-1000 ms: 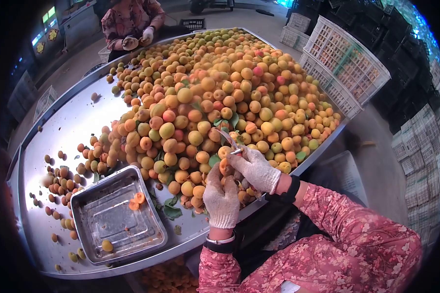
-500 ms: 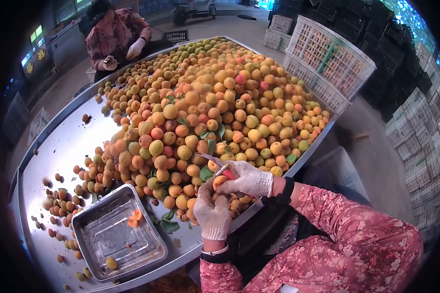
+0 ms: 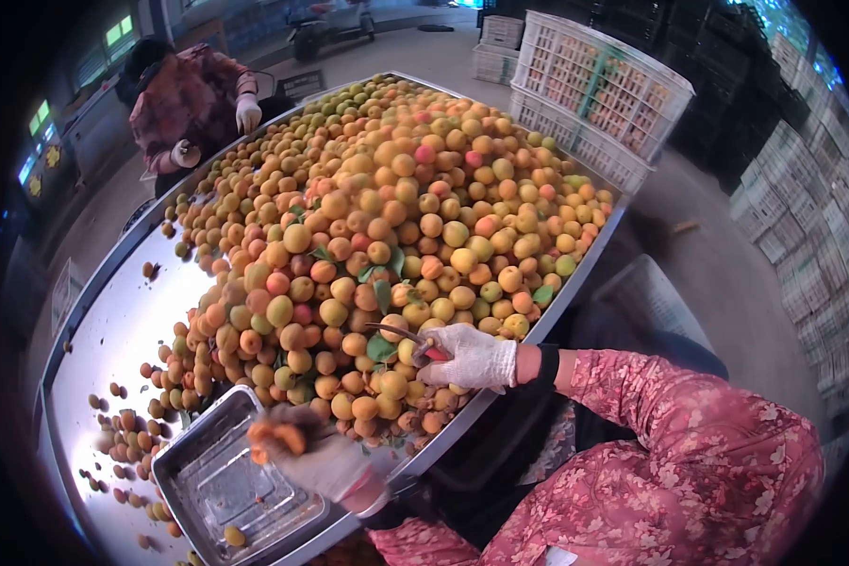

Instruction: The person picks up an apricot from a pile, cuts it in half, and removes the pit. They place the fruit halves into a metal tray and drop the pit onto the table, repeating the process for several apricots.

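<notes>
My left hand (image 3: 316, 457), in a soiled white glove and blurred by motion, is over the right part of a metal tray (image 3: 193, 514). Its fingers hold orange apricot pieces (image 3: 275, 439). In the tray lies one small yellowish apricot (image 3: 234, 536). My right hand (image 3: 467, 357), gloved in white, is closed around red-handled shears (image 3: 434, 353) at the near edge of the fruit. The curved blades point left over a large heap of apricots (image 3: 349, 245) with a few green leaves among them.
A metal table (image 3: 113, 321) with a raised rim carries the heap and scattered apricots. Across it sits another person (image 3: 193, 104) with gloved hands. Fruit-filled white crates (image 3: 599, 85) stand at the far right edge. More crates (image 3: 802, 236) are stacked at the right.
My left hand has moved left and down from beside the shears to the tray, carrying apricot pieces. My right hand still holds the shears. The whole view has shifted slightly.
</notes>
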Motion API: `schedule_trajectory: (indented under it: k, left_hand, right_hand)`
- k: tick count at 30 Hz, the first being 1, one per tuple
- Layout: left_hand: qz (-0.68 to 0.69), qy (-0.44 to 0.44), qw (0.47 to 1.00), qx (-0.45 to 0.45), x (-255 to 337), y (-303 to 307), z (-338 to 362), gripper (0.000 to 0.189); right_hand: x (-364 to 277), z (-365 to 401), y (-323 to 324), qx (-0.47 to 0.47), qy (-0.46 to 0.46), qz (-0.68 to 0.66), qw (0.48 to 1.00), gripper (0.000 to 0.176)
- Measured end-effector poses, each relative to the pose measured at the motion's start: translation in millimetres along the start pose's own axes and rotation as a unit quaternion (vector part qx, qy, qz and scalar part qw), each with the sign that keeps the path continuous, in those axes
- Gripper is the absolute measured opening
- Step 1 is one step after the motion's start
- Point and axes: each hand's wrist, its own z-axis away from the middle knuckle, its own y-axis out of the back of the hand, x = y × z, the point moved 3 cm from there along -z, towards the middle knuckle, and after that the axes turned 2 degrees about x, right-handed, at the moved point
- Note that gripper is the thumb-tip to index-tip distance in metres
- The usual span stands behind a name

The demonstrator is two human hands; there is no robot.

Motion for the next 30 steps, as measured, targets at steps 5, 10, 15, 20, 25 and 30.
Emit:
schedule_trajectory:
  k: [5,10,15,20,25,30]
  left_hand:
    - [-0.018,0.004,0.977,0.213,6.4,-16.9,-0.7,0.073]
    - [-0.022,0.125,0.989,0.079,-14.3,3.0,0.9,0.056]
    - [-0.086,0.144,0.975,0.146,-37.6,-9.9,11.8,0.041]
    - [-0.136,0.172,0.957,0.188,-53.9,-11.3,18.8,0.041]
    - [-0.167,0.220,0.947,0.166,-74.3,-24.5,28.3,0.039]
    - [-0.233,0.241,0.931,0.144,-85.8,-36.3,37.1,0.039]
  right_hand:
    - [29.7,0.0,40.4,0.127,0.009,-0.038,0.991,0.031]
    - [20.7,-9.6,138.0,0.240,-0.107,0.076,0.962,0.041]
    - [57.6,-43.3,181.2,0.217,-0.273,0.075,0.934,0.055]
    - [87.4,-79.9,187.8,0.145,-0.232,0.123,0.954,0.049]
    - [86.0,-85.1,189.7,0.093,-0.301,0.112,0.942,0.044]
    - [88.3,-83.0,184.9,0.144,-0.280,0.104,0.943,0.027]
